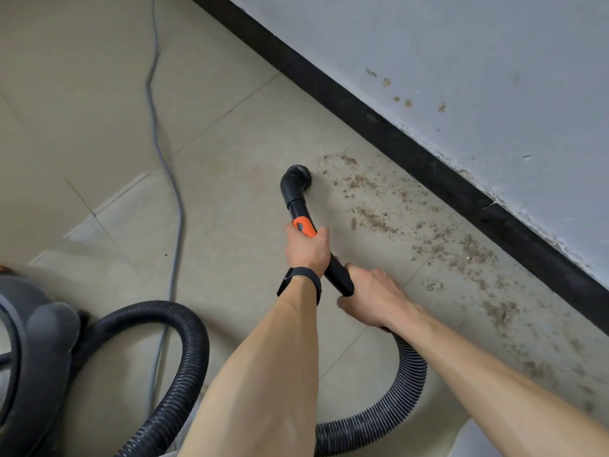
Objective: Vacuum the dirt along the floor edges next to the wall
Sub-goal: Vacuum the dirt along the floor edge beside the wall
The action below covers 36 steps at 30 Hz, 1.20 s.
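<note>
Beige tile floor (99, 77) is taking up most of the view, with a scuffed white wall (461, 61) and black baseboard (362, 117) running diagonally along the right. The vacuum body (29, 357) is getting cut off at left and is blurry, and the hose (184, 357) is dipping out the bottom. Dirt (372, 222) is lying along the edge with the brush nozzle (298, 176) just beside it. The left hand (306, 249) is gripping the wand (336, 268) and the right hand (372, 298) is wrapping its lower end.
</note>
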### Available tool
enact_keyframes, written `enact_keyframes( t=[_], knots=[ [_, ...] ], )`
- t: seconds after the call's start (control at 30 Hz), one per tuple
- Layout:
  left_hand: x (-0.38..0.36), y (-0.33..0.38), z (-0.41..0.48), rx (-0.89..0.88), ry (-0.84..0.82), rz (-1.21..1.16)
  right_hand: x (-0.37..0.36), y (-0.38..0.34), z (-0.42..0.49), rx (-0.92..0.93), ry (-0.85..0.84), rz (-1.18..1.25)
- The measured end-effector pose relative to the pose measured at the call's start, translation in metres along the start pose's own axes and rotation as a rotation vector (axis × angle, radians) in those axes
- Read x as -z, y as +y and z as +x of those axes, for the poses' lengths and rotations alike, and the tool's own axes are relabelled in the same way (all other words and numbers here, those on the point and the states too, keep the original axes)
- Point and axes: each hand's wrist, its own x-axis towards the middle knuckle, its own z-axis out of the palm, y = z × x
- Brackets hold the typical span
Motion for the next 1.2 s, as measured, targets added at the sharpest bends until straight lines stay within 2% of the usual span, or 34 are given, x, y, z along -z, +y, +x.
enact_keyframes(
  t=[0.6, 1.2],
  knots=[
    [-0.024, 0.038, 0.031, -0.048, -0.085, 0.047, 0.018, 0.007, 0.034, -0.009, 0.050, 0.109],
    [-0.068, 0.055, 0.039, -0.121, -0.179, 0.110, 0.026, 0.033, 0.043, -0.107, 0.115, 0.219]
  ],
)
